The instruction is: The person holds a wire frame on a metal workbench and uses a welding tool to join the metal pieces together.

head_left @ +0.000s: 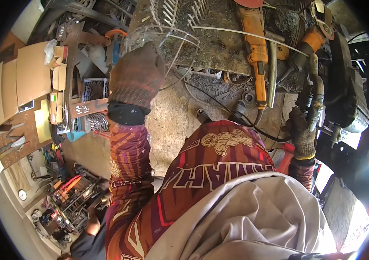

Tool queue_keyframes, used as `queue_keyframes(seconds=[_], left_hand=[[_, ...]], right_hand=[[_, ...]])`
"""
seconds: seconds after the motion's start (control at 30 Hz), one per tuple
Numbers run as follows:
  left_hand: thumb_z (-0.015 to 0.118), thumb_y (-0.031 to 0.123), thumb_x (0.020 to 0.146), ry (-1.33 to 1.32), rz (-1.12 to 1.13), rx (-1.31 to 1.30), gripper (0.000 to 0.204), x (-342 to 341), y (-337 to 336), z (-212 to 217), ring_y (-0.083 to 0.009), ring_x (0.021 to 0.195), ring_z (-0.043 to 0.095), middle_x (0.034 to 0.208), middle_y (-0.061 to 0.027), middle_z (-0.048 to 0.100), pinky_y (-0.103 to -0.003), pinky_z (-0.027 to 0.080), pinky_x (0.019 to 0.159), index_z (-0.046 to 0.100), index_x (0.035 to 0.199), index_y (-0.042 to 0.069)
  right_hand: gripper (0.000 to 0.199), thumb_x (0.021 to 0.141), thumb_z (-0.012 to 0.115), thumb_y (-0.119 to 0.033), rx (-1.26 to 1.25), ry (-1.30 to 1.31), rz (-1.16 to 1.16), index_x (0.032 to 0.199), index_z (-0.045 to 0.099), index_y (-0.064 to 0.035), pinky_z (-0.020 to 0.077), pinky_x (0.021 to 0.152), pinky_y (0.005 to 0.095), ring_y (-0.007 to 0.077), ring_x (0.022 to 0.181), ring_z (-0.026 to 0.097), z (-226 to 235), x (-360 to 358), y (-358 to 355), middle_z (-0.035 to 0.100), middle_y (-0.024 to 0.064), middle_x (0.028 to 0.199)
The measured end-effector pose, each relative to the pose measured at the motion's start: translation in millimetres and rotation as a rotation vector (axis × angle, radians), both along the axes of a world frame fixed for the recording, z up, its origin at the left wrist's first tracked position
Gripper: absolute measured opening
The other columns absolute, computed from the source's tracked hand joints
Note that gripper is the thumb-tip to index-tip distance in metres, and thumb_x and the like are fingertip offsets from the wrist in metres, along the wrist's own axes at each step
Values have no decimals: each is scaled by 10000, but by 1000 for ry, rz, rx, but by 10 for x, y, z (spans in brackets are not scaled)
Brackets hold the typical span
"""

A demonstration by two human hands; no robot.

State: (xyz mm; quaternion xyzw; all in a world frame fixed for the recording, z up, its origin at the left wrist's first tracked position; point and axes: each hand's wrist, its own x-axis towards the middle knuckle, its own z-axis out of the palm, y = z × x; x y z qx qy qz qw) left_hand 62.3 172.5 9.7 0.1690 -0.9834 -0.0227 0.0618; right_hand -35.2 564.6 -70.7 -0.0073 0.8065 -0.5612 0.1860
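My left hand, in a dark brown knitted glove, is at the table's left front edge, beside a frame of thin bent metal rods. The glove is smeared by motion and its fingers are hidden, so a grip on the frame cannot be made out. Far to the right, my right hand wears a grey knitted glove with a yellow cuff edge. Its fingers are closed round a long grey metal tool with curved arms, whose exact kind is unclear.
An orange angle grinder lies on the worktable, a metal tube beside it. Another orange power tool is farther right. A black cable hangs below the table edge. Cardboard and shelves stand left; a person's arm shows lower left.
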Motion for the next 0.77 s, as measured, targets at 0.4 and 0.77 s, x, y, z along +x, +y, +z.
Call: queue_keyframes(seconds=[0.4,0.77], left_hand=[[683,64,837,-82,-210,-344,209,79,-74,-105,-297,972,702,1197,-111,674,-413,575,763,678,1038,7],[699,211,894,78,-45,-96,296,85,-31,-75,-316,761,704,894,-157,713,-411,575,700,684,1177,125]], right_hand=[[339,933,730,-282,165,-340,7,1141,629,-34,504,509,281,163,609,681,-414,-257,189,664,58,767],[327,949,701,-218,87,-407,26,1198,590,-38,522,518,301,178,592,685,-723,-308,170,685,96,772]])
